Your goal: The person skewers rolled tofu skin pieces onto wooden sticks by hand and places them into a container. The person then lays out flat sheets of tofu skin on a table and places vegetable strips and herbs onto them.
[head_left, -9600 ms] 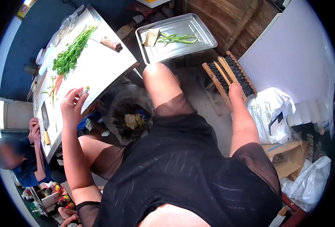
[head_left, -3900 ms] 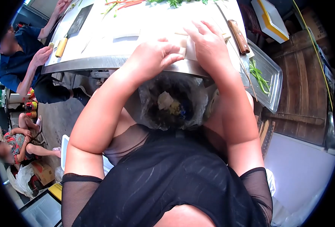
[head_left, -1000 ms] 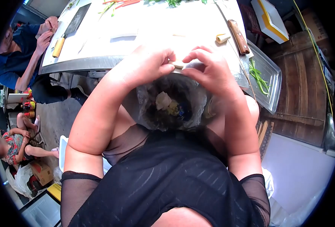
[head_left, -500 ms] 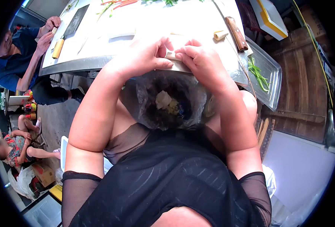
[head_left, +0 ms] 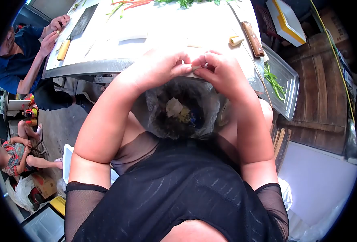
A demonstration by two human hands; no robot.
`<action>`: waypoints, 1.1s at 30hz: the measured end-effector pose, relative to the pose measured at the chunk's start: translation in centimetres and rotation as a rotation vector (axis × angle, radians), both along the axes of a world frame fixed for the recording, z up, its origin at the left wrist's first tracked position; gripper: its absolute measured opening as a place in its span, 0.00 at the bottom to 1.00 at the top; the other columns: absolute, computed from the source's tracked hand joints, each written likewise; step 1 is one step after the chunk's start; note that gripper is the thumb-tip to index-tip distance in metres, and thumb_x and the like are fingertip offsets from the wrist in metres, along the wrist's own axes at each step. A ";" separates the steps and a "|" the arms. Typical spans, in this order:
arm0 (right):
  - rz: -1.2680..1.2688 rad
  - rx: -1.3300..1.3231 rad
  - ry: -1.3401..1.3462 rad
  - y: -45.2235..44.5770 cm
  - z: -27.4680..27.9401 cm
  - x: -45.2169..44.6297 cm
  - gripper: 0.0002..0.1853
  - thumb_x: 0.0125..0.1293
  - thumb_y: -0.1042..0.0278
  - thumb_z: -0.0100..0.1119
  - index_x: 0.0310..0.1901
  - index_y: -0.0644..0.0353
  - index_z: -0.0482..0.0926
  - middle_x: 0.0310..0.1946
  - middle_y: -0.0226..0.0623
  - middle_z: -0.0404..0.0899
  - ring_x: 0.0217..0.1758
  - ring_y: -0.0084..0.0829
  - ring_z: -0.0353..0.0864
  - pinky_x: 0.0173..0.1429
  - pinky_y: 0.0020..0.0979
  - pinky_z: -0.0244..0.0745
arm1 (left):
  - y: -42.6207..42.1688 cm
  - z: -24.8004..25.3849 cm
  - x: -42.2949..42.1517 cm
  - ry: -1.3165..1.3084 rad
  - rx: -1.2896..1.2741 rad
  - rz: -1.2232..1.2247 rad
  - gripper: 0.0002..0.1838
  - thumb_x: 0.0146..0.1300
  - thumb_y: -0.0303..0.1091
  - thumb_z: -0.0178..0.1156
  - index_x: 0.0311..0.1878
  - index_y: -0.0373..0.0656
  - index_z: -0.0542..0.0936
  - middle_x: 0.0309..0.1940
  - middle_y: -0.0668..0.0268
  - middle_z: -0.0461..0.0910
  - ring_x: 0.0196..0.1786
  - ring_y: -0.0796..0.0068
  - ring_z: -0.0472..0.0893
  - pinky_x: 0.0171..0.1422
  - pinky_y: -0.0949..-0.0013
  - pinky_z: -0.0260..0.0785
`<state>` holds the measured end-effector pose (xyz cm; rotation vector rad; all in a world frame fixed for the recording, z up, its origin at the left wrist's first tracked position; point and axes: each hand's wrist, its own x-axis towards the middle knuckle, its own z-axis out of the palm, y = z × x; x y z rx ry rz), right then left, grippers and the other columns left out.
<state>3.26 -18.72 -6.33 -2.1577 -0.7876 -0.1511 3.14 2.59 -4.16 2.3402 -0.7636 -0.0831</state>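
Note:
At the near edge of the white table (head_left: 106, 44), my left hand (head_left: 168, 66) and my right hand (head_left: 219, 70) meet fingertip to fingertip. Both pinch a small pale roll (head_left: 195, 68), mostly covered by the fingers. Just beyond my right hand lies a rolled tan piece (head_left: 236, 40). To its right is a wooden-handled knife (head_left: 252, 39), with a thin skewer (head_left: 259, 72) near it. Red and green strips (head_left: 132, 5) and leafy greens (head_left: 184, 3) lie at the table's far side.
A lined waste bin (head_left: 182, 111) stands below the table edge. On the right is a metal tray (head_left: 287, 80) with green strips (head_left: 274, 82). A co-worker (head_left: 27, 60) sits at the left near a cleaver (head_left: 83, 20). Another person (head_left: 17, 155) sits farther back.
Since the earliest frame the view has swung to the table and both hands have come together. In the last half second the fingers have closed further around the pale piece.

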 end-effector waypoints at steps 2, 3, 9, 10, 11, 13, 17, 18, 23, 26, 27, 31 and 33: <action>-0.003 0.026 0.000 -0.1 0.5 -0.2 0.05 0.58 0.70 0.65 0.35 0.59 0.84 0.30 0.41 0.80 0.34 0.45 0.81 0.42 0.41 0.76 | -0.2 0.0 -0.4 0.048 -0.049 0.034 0.10 0.60 0.29 0.66 0.43 0.39 0.78 0.29 0.62 0.77 0.31 0.72 0.76 0.39 0.68 0.71; -0.003 0.026 0.004 -0.1 0.6 -0.2 0.05 0.58 0.70 0.65 0.35 0.59 0.84 0.30 0.41 0.80 0.34 0.45 0.81 0.42 0.41 0.76 | -0.2 -0.1 -0.4 0.052 -0.049 0.035 0.10 0.60 0.29 0.66 0.43 0.39 0.78 0.29 0.62 0.77 0.31 0.72 0.76 0.39 0.68 0.71; -0.114 -0.119 -0.094 0.1 0.6 0.3 0.07 0.61 0.66 0.63 0.37 0.59 0.85 0.35 0.41 0.80 0.40 0.45 0.81 0.46 0.39 0.76 | -0.5 -0.2 0.5 0.042 -0.014 0.095 0.09 0.62 0.30 0.65 0.43 0.40 0.77 0.29 0.61 0.76 0.31 0.71 0.75 0.38 0.69 0.71; -0.176 -0.069 -0.151 0.0 0.3 0.5 0.07 0.61 0.67 0.64 0.38 0.58 0.84 0.36 0.40 0.80 0.42 0.45 0.80 0.47 0.40 0.76 | -0.5 -0.3 0.7 0.041 -0.014 0.095 0.09 0.62 0.30 0.65 0.43 0.40 0.77 0.29 0.61 0.76 0.31 0.71 0.75 0.38 0.69 0.71; -0.236 -0.020 -0.211 -0.2 0.2 0.7 0.07 0.60 0.68 0.64 0.39 0.57 0.84 0.37 0.40 0.80 0.45 0.45 0.79 0.49 0.40 0.75 | -0.5 -0.5 1.0 -0.047 0.006 0.081 0.09 0.63 0.32 0.64 0.43 0.40 0.78 0.30 0.60 0.77 0.32 0.68 0.77 0.39 0.67 0.72; -0.191 -0.007 -0.209 -0.4 0.4 0.9 0.09 0.57 0.69 0.66 0.40 0.56 0.84 0.38 0.39 0.80 0.47 0.45 0.78 0.50 0.40 0.74 | -0.5 -0.8 1.5 -0.146 0.024 0.068 0.10 0.64 0.34 0.63 0.43 0.39 0.79 0.30 0.58 0.77 0.34 0.65 0.78 0.40 0.65 0.72; -0.140 -0.044 -0.163 0.4 -0.2 1.3 0.07 0.54 0.72 0.67 0.36 0.57 0.81 0.36 0.41 0.79 0.43 0.47 0.79 0.47 0.42 0.75 | -0.4 -1.2 2.3 -0.220 0.032 0.053 0.12 0.66 0.39 0.61 0.46 0.42 0.83 0.34 0.56 0.79 0.38 0.59 0.81 0.44 0.61 0.73; -0.132 -0.047 -0.217 0.4 -0.1 1.5 0.07 0.54 0.72 0.66 0.36 0.58 0.81 0.36 0.41 0.79 0.42 0.46 0.79 0.47 0.42 0.75 | -0.8 -0.6 2.0 -0.094 -0.031 0.123 0.12 0.64 0.38 0.63 0.46 0.43 0.82 0.36 0.57 0.80 0.38 0.60 0.81 0.44 0.61 0.74; -0.190 -0.124 -0.295 0.9 -0.6 1.8 0.08 0.56 0.71 0.65 0.39 0.59 0.81 0.38 0.41 0.79 0.45 0.45 0.79 0.49 0.40 0.75 | -0.9 -1.1 2.5 -0.099 -0.026 0.119 0.14 0.60 0.37 0.66 0.46 0.43 0.78 0.35 0.58 0.79 0.36 0.60 0.80 0.42 0.61 0.74; -0.227 -0.036 -0.340 1.1 -0.2 1.7 0.13 0.54 0.71 0.65 0.42 0.59 0.81 0.39 0.41 0.80 0.47 0.45 0.78 0.53 0.40 0.74 | -1.2 -1.7 3.2 -0.185 0.015 0.129 0.10 0.61 0.35 0.65 0.43 0.43 0.79 0.34 0.59 0.77 0.40 0.59 0.79 0.46 0.61 0.73; -0.226 -0.040 -0.333 1.1 -0.3 2.0 0.13 0.54 0.71 0.65 0.42 0.59 0.81 0.39 0.41 0.80 0.47 0.45 0.78 0.53 0.40 0.74 | -1.2 -1.7 3.4 -0.177 0.012 0.130 0.10 0.61 0.35 0.65 0.43 0.43 0.79 0.34 0.59 0.77 0.40 0.59 0.79 0.46 0.61 0.73; -0.140 0.005 -0.114 -0.1 -0.4 2.8 0.23 0.51 0.77 0.59 0.53 0.59 0.79 0.45 0.42 0.82 0.51 0.48 0.77 0.61 0.41 0.70 | -1.0 -1.7 3.3 -0.167 0.014 0.099 0.10 0.61 0.34 0.65 0.43 0.44 0.79 0.36 0.60 0.77 0.40 0.59 0.79 0.46 0.61 0.73; -0.122 -0.035 -0.172 -0.7 -0.2 2.4 0.28 0.53 0.80 0.54 0.59 0.57 0.77 0.46 0.43 0.83 0.56 0.48 0.77 0.64 0.42 0.68 | -1.0 -1.7 3.3 -0.183 -0.007 0.091 0.10 0.61 0.33 0.65 0.44 0.44 0.79 0.37 0.60 0.77 0.41 0.60 0.80 0.47 0.62 0.73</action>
